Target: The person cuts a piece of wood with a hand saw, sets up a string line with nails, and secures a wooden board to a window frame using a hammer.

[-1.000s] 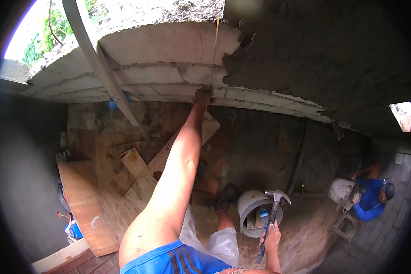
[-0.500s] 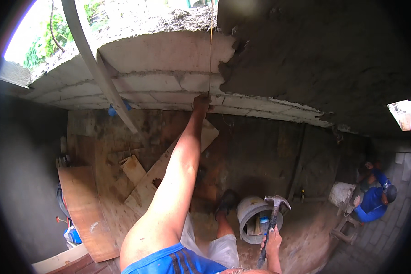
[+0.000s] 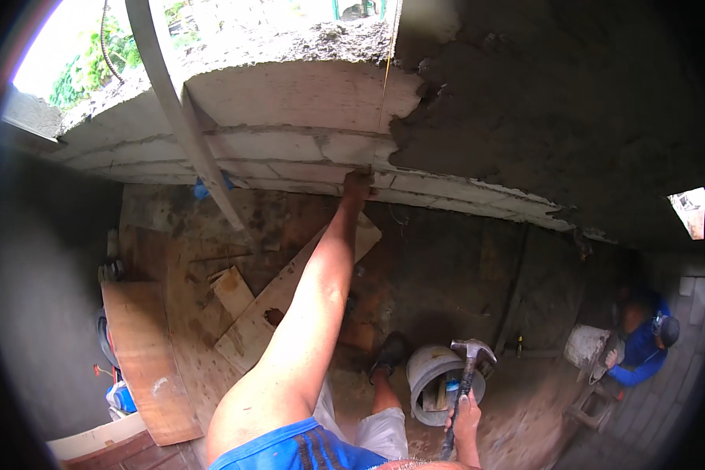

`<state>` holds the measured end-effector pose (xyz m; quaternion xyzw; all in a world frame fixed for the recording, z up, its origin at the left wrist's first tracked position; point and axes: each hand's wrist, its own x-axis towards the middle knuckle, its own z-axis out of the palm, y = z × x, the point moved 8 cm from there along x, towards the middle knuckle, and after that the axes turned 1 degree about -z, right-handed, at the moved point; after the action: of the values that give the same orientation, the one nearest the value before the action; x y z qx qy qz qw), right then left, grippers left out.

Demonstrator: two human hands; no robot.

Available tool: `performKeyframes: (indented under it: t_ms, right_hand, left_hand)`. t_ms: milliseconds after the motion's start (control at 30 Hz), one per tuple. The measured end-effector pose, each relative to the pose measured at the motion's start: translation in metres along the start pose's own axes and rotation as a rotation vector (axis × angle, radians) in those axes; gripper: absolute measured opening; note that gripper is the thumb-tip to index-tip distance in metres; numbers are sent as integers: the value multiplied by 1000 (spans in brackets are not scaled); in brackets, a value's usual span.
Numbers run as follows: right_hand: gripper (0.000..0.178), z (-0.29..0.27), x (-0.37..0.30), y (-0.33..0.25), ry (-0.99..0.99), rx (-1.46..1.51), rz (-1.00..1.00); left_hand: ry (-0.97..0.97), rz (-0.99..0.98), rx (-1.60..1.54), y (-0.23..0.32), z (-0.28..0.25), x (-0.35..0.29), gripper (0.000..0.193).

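Observation:
My left arm stretches out to the block wall (image 3: 290, 94), with my left hand (image 3: 359, 183) closed low against it. A thin yellowish string (image 3: 385, 86) hangs down the wall face from the top edge and runs to this hand; the fingertips are too dark to make out in detail. In my right hand (image 3: 468, 415), low on the right, is a claw hammer (image 3: 468, 376) with a dark handle, gripped with its metal head up. Behind the hammer lies a tipped pale bucket (image 3: 431, 364) with some things inside, including a blue-topped one.
A long wooden pole (image 3: 176, 110) leans across the wall on the left. Boards (image 3: 243, 337) and a plywood sheet (image 3: 145, 352) lie on that side. Rough dark plaster (image 3: 540, 117) covers the wall's right part. Far right, a co-worker in blue (image 3: 642, 364) handles a pale bucket (image 3: 587, 345).
The view has shifted slightly, so the wall and string sit farther right. My left hand stays low on the wall, and the hammer remains in my right. The co-worker has bent closer to the bucket.

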<state>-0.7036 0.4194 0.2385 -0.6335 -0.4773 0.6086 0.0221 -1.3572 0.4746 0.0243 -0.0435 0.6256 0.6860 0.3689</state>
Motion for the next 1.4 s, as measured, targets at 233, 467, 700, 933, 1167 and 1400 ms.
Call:
performKeyframes:
  t_ms: [233, 467, 700, 933, 1167, 1400]
  right_hand:
    - [45, 11, 7, -2, -10, -5, 16]
    - [48, 23, 13, -25, -40, -121, 20]
    - [35, 55, 64, -49, -116, -308, -188]
    - [38, 112, 115, -135, -147, -543, -705]
    - [41, 156, 148, -168, -232, -580, -702]
    - [41, 178, 141, -198, -318, -583, -752]
  left_hand:
    - [34, 16, 28, 9, -9, 4, 27]
    - [-72, -69, 127, 8, 10, -10, 33]
    - [-177, -9, 103, 23, 11, -21, 37]
    - [-202, 8, 238, 13, 9, -6, 44]
    - [-248, -79, 153, -2, 9, 2, 49]
    - [-224, -29, 246, 39, -7, -10, 50]
